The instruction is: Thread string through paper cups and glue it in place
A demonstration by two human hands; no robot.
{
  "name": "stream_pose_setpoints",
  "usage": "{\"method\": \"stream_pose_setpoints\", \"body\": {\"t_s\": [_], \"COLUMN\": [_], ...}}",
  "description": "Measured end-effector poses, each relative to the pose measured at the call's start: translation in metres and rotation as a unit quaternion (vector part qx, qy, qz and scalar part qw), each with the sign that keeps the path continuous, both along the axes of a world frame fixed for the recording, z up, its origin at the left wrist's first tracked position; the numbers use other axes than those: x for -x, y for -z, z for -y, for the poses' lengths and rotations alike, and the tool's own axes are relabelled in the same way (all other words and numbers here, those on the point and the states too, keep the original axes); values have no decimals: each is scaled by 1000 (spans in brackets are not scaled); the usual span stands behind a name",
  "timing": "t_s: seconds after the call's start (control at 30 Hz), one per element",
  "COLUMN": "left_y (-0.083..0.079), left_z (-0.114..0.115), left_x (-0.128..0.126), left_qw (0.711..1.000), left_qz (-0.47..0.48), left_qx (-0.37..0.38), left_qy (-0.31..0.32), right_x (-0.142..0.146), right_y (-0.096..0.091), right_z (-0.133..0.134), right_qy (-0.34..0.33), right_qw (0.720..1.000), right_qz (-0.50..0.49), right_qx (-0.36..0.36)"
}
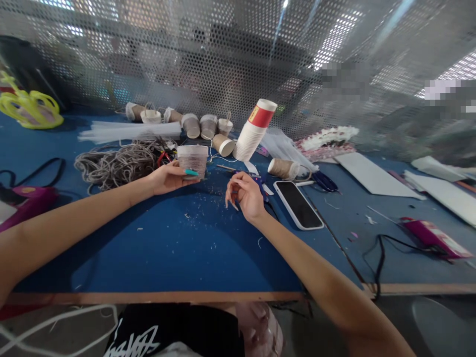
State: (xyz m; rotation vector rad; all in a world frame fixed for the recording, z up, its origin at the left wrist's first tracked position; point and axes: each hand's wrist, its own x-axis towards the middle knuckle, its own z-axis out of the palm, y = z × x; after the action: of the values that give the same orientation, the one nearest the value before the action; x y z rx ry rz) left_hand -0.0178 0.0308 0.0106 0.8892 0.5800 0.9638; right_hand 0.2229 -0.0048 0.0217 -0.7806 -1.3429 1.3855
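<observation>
My left hand (pixel 167 177) grips a small clear plastic cup (pixel 192 159) with speckled contents, holding it just above the blue table (pixel 167 248). My right hand (pixel 247 194) hovers to its right with fingers curled, close to a purple-handled tool (pixel 256 179) lying on the table; whether the fingers hold anything I cannot make out. A smartphone (pixel 298 204) with a dark screen lies just right of that hand.
A tangle of grey cord (pixel 115 163) lies at the left. A leaning stack of paper cups (pixel 255 130), several cord-wrapped cups (pixel 193 125) and clear sticks (pixel 130 131) sit at the back. Glue guns (pixel 26 201) (pixel 433 237), white sheets (pixel 372 173) and a perforated screen (pixel 223 59) surround.
</observation>
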Motion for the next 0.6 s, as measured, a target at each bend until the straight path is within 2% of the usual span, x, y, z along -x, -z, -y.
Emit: {"method": "stream_pose_setpoints", "body": {"t_s": [0.43, 0.6], "left_y": [-4, -2], "left_z": [1, 0], "left_x": [7, 10], "left_qw": [987, 983], "left_qz": [47, 53], "left_qx": [12, 18], "left_qy": [154, 176], "right_x": [0, 0], "right_y": [1, 5], "right_z": [2, -2], "right_qy": [31, 92], "right_qw": [999, 995], "right_qz": [-7, 41], "right_qx": [-16, -27]}}
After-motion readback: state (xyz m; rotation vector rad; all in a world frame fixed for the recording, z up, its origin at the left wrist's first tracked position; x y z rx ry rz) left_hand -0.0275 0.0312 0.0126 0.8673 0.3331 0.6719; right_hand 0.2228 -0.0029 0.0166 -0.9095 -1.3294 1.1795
